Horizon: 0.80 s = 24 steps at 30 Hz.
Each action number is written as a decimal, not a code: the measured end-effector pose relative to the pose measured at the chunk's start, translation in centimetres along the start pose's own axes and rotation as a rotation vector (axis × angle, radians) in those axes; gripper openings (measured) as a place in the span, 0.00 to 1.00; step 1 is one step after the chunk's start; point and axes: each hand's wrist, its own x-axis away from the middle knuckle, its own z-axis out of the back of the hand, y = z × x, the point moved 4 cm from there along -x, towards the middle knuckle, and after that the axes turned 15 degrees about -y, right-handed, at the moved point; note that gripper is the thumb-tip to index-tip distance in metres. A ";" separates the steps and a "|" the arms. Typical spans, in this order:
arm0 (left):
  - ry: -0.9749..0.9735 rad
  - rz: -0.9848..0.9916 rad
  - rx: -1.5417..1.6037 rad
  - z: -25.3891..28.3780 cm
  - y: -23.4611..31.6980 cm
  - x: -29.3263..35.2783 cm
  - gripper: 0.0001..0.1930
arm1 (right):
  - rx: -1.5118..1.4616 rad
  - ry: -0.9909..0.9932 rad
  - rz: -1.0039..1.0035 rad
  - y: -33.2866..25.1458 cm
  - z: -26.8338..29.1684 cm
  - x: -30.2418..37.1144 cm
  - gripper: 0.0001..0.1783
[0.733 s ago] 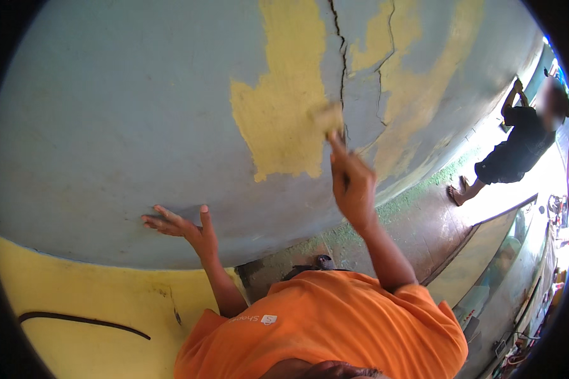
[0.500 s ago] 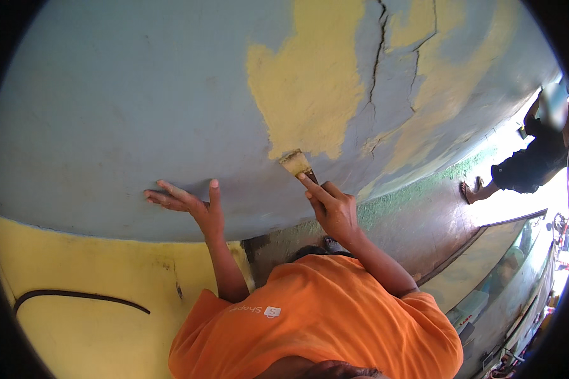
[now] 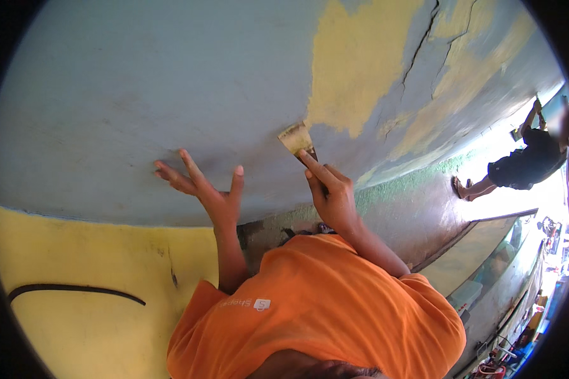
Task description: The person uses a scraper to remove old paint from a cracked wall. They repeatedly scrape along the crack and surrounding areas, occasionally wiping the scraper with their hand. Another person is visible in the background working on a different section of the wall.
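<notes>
In my right hand is a putty knife, my index finger stretched along it toward the wide blade. The blade has yellowish smears and lies at or very near the blue-grey wall, by the lower left corner of a bare yellow patch. My left hand is open, fingers spread, with nothing in it. Its fingertips are close to the grey wall, left of the putty knife; whether they touch it I cannot tell.
Dark cracks run down the wall right of the patch. A yellow wall section with a curved black strip is at lower left. Another person stands far right. A long glass-sided case stands at lower right.
The view has shifted, so the wall patches sit farther right. The putty knife has moved left relative to the yellow patch. My left hand's fingers have spread wider.
</notes>
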 end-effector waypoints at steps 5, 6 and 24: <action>-0.074 0.007 -0.066 -0.5 -0.6 0.3 0.60 | -0.003 0.059 0.016 -1.3 0.1 -0.5 0.25; -0.073 -0.002 -0.071 -0.6 -0.7 0.3 0.60 | -0.014 0.070 0.046 -1.8 0.2 -0.6 0.25; -0.153 -0.004 -0.101 -1.8 -2.4 0.7 0.62 | -0.090 0.093 -0.210 -2.5 -1.3 0.7 0.23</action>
